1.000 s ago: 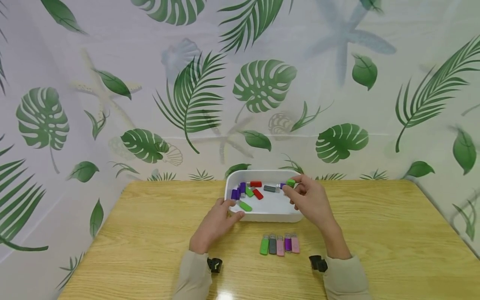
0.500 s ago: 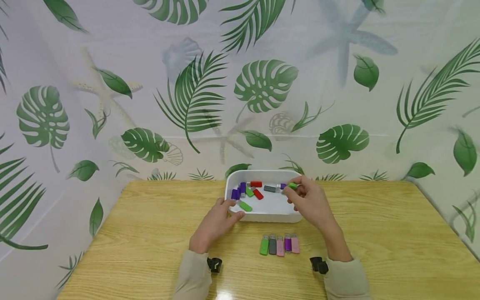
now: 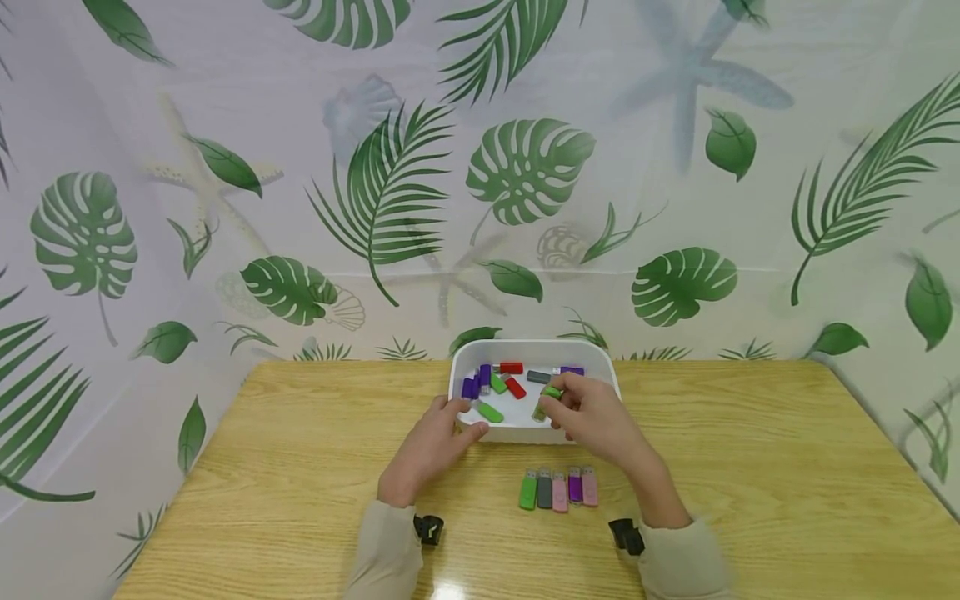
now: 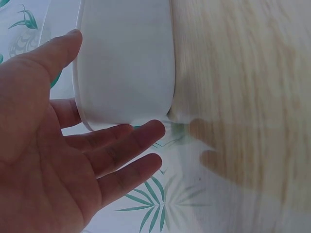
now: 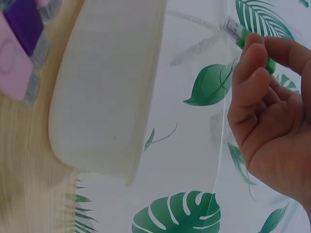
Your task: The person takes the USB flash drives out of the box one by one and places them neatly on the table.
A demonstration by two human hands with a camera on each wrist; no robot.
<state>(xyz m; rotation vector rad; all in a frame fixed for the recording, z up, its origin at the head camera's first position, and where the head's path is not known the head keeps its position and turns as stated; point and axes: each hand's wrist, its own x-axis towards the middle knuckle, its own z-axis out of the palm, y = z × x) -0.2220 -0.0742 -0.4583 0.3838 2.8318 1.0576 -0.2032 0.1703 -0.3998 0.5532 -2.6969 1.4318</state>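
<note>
In the head view my left hand (image 3: 431, 446) rests at the near left corner of a white plastic tub (image 3: 540, 435). Its thumb touches the rim (image 4: 77, 63) and the other fingers are loosely extended by the end wall. My right hand (image 3: 596, 417), over the tub's right half, pinches a green USB stick (image 3: 552, 392) between thumb and fingers. Its metal plug (image 5: 232, 27) sticks out in the right wrist view. Inside the tub lie several USB sticks, among them a red one (image 3: 515, 387), a grey one (image 3: 537, 377), a purple one (image 3: 572, 372) and a green one (image 3: 490, 412).
On the wooden table (image 3: 300, 467) in front of the tub, several USB sticks stand in a side-by-side row: green (image 3: 528, 492), grey (image 3: 545, 490), pink (image 3: 559, 493), purple (image 3: 575, 487) and another pink (image 3: 589, 488). A leaf-patterned cloth (image 3: 420, 308) hangs behind the table.
My right hand has moved left and toward me with the green USB stick, from the tub's far right part. The purple stick there now shows fully. My left hand has stayed put.
</note>
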